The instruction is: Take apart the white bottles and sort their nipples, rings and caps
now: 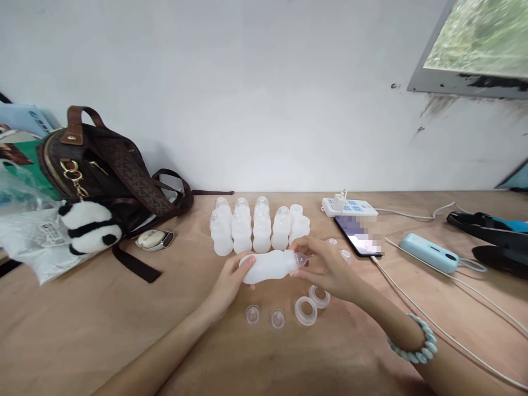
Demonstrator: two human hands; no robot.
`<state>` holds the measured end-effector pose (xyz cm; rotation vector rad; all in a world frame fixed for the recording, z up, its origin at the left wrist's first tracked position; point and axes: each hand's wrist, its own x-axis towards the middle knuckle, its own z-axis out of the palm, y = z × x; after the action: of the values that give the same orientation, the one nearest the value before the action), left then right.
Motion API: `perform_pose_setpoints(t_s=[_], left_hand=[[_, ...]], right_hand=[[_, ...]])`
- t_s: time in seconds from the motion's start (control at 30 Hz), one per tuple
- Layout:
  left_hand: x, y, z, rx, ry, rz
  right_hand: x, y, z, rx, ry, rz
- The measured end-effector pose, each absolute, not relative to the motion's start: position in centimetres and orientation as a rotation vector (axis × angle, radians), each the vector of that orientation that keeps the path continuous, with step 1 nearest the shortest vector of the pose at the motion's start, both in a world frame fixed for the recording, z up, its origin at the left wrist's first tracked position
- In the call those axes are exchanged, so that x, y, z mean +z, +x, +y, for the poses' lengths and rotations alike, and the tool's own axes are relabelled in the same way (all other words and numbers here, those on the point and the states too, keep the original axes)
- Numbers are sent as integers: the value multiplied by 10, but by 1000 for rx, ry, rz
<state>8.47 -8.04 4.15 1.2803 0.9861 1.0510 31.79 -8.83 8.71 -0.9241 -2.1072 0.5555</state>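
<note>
My left hand (229,281) grips the base end of a white translucent bottle (269,265) held sideways above the wooden table (82,330). My right hand (325,268) is closed round the bottle's neck end, fingers pinching a clear nipple (300,258) at its mouth. Behind the hands stand several finished white bottles (256,228) in a cluster. Below the hands lie two clear nipples (264,317) and two white collar rings (311,304). More small clear parts (345,254) lie just right of my right hand.
A brown bag (103,170) with a panda toy (88,226) and a plastic packet (28,236) are at the left. A power strip (350,207), phone (358,236), light-blue power bank (429,252) and cables (454,330) lie at the right. A wall is behind.
</note>
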Motion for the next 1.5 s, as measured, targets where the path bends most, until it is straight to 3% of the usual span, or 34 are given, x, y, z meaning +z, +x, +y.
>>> perform_pose_setpoints(t_s=[0.43, 0.93, 1.17, 1.5], left_hand=[[45, 74, -96, 1387, 1975, 1005], [38, 77, -90, 1345, 1979, 1113], [30, 78, -87, 1329, 1933, 1127], [29, 78, -86, 1330, 1921, 1145]], right_hand=[[77, 304, -98, 935, -950, -1740], [93, 320, -83, 1061, -969, -1888], [96, 380, -42, 170, -1821, -1856], [80, 392, -32, 169, -2038, -1922]])
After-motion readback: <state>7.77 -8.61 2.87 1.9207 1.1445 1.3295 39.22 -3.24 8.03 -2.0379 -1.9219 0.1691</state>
